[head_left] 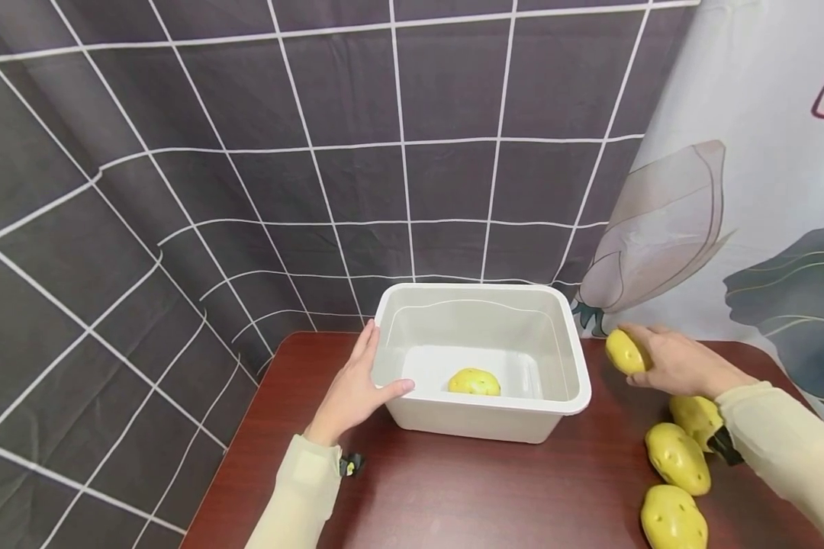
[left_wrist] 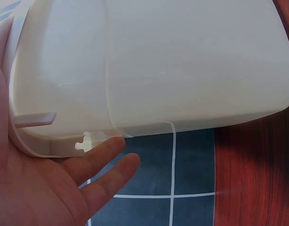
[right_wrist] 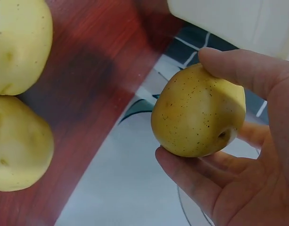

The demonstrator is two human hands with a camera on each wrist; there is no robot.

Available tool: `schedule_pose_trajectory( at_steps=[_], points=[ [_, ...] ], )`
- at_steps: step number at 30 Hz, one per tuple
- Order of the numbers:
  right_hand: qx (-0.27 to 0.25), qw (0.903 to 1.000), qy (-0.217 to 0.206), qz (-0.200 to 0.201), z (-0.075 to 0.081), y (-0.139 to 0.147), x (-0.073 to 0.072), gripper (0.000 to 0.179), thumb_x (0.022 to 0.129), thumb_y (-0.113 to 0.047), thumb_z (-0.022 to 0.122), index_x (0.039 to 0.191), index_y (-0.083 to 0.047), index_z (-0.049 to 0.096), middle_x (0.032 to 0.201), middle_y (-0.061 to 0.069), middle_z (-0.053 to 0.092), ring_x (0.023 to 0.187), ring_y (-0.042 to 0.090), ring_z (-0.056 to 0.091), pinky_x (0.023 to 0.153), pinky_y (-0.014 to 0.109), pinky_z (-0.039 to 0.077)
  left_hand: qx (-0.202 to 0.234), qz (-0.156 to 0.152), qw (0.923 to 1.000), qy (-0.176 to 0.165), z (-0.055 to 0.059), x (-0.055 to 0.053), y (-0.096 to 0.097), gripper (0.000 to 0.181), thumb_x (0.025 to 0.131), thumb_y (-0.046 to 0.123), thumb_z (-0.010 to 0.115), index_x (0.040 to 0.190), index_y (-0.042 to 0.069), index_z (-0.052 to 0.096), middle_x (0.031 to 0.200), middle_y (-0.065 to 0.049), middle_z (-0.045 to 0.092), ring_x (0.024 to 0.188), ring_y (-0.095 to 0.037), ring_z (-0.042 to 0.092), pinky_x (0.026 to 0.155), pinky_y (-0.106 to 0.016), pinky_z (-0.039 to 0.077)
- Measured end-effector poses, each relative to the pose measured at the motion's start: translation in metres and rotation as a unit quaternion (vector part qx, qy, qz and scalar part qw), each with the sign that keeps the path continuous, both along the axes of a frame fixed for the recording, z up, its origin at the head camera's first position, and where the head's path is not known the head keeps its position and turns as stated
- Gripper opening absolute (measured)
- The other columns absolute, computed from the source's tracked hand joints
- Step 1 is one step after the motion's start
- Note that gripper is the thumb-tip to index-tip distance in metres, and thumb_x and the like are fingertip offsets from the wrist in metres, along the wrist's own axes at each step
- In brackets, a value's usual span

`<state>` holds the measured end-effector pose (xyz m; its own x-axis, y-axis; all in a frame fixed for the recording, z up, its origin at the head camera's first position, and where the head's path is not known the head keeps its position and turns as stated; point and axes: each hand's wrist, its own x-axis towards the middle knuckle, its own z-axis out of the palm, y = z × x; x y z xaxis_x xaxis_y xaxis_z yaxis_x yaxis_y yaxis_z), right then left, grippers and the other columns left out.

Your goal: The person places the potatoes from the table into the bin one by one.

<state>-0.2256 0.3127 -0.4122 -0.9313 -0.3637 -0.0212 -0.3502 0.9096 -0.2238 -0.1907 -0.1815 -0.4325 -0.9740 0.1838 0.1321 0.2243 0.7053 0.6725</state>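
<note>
My right hand [head_left: 680,362] holds a yellow potato [head_left: 626,353] above the table, to the right of a white plastic bin [head_left: 481,418]. In the right wrist view the thumb lies on one side of the speckled potato [right_wrist: 198,113] and the fingers on the other. At the bin's left end is my left hand [head_left: 357,389], its fingers straight along the outside and its thumb over the front rim. The left wrist view has this hand [left_wrist: 54,188] against the bin's outer wall [left_wrist: 196,61]. Inside the bin lies one potato [head_left: 474,381].
Three more potatoes lie in a row at the table's right: a front one [head_left: 674,518], a middle one [head_left: 677,459] and a back one [head_left: 693,415] partly behind my right wrist. The reddish-brown table [head_left: 453,488] meets a dark gridded cloth [head_left: 357,191] behind the bin.
</note>
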Motion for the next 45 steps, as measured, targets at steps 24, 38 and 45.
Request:
schedule_pose_trajectory(
  at_steps=[24,38,45],
  points=[
    [0.002,0.9998,0.020,-0.008,0.022,0.009,0.013,0.092,0.075,-0.032,0.087,0.143,0.009,0.040,0.121,0.038,0.055,0.095,0.042,0.061,0.077,0.060,0.050,-0.005,-0.003,0.9999,0.010,-0.002,0.000,0.000,0.113,0.080,0.066,0.074,0.161,0.011,0.018,0.169,0.003,0.010,0.149,-0.024,0.027,0.114,-0.051,0.033],
    [-0.002,0.9996,0.027,-0.008,0.032,0.004,0.017,0.091,0.076,-0.032,0.086,0.144,0.007,0.040,0.123,0.036,0.055,0.094,0.039,0.061,0.075,0.058,0.051,-0.006,-0.003,1.0000,0.006,-0.003,0.000,-0.001,0.114,0.079,0.068,0.073,0.161,0.012,0.017,0.168,0.012,0.006,0.149,-0.023,0.028,0.114,-0.051,0.032],
    [-0.010,0.9993,0.036,-0.003,0.036,0.003,0.018,0.091,0.076,-0.032,0.087,0.144,0.006,0.040,0.121,0.035,0.056,0.093,0.038,0.061,0.074,0.057,0.051,-0.007,-0.004,0.9999,0.007,-0.003,-0.001,-0.001,0.114,0.079,0.068,0.072,0.161,0.012,0.017,0.168,0.011,0.007,0.149,-0.024,0.028,0.115,-0.051,0.032]
  ],
)
